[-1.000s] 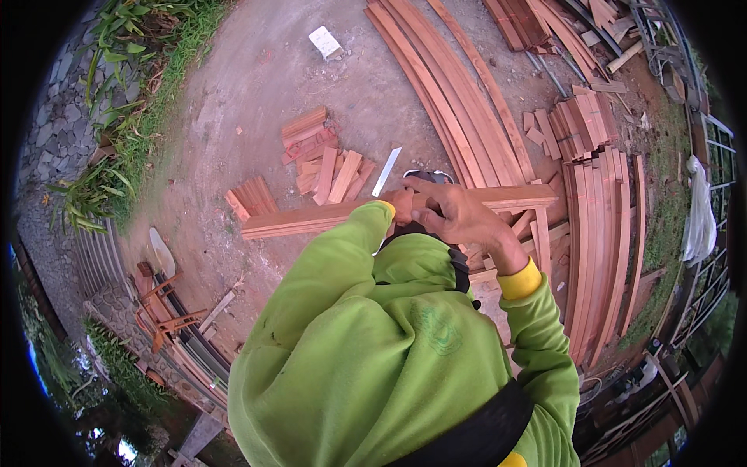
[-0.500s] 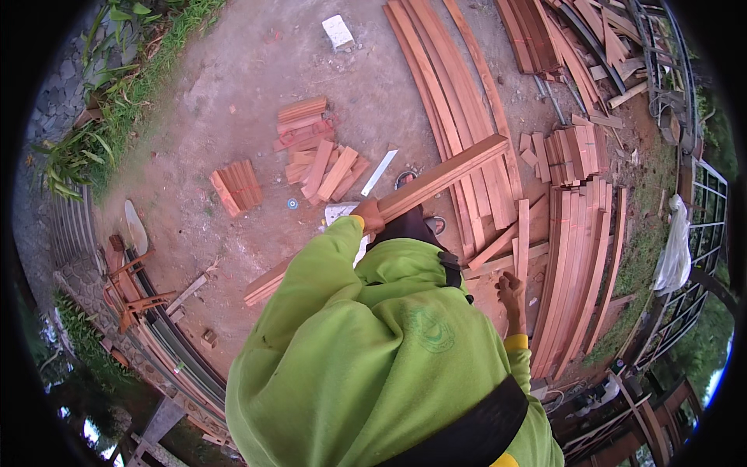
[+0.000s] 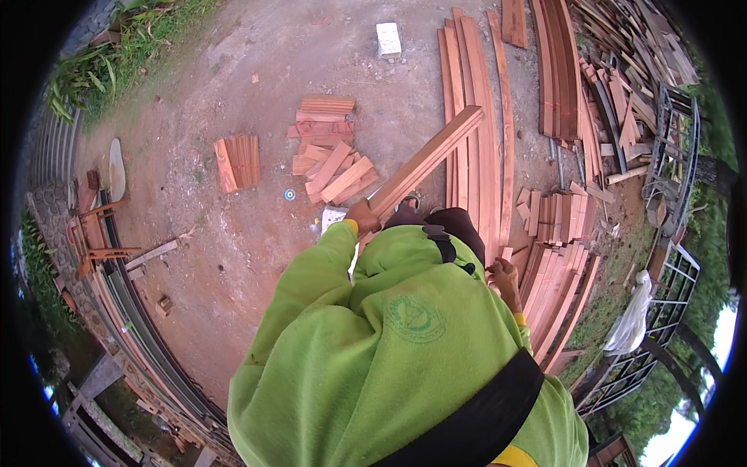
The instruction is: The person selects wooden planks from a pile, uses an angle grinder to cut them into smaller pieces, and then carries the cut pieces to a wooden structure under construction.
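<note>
My left hand (image 3: 363, 215) is closed around a bundle of long reddish-brown wooden planks (image 3: 432, 159), held slantwise at my left side. The bundle's front end points forward and right, over longer boards on the ground. My sleeve and body hide its back part. By my right hip, my right hand (image 3: 505, 275) has its fingers curled at a narrow wooden plank (image 3: 506, 253). Only that plank's short end shows clearly above the fingers. Right beside this hand lies a stack of long planks (image 3: 554, 289).
Long boards (image 3: 481, 117) lie ahead of my feet. Short cut pieces (image 3: 334, 173) and a small stack (image 3: 238, 162) rest on the dirt to the left. A white block (image 3: 388, 40) sits farther off. Metal frames (image 3: 669, 288) and a white plastic sheet (image 3: 632, 315) line the right side.
My right hand has moved forward and inward, and its fingers now close at a plank. The left hand still grips the bundle, now tilted more steeply forward. My view has turned to the left.
</note>
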Demonstrator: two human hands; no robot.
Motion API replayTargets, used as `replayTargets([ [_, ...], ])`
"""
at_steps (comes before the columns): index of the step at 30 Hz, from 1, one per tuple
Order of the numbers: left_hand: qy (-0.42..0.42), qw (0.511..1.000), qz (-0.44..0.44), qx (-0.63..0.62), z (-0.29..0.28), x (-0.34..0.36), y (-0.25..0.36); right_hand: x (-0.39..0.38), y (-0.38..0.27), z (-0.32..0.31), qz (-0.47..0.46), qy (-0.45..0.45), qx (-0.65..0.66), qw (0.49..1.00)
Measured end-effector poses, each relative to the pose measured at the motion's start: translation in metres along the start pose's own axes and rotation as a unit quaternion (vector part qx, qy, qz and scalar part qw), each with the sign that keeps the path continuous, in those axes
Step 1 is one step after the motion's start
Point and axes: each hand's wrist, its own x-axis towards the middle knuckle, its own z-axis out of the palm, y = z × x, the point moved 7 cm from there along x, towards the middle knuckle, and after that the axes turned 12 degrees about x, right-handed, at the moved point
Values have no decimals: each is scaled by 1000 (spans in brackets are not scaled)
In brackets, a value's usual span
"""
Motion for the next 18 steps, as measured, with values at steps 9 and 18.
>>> replayTargets([
  [9,43,989,-88,-111,30,-5,-40,96,-93,15,37,-92,-173,980],
  [18,75,949,-234,-196,22,-24,-30,273,-220,81,56,-263,-336,903],
])
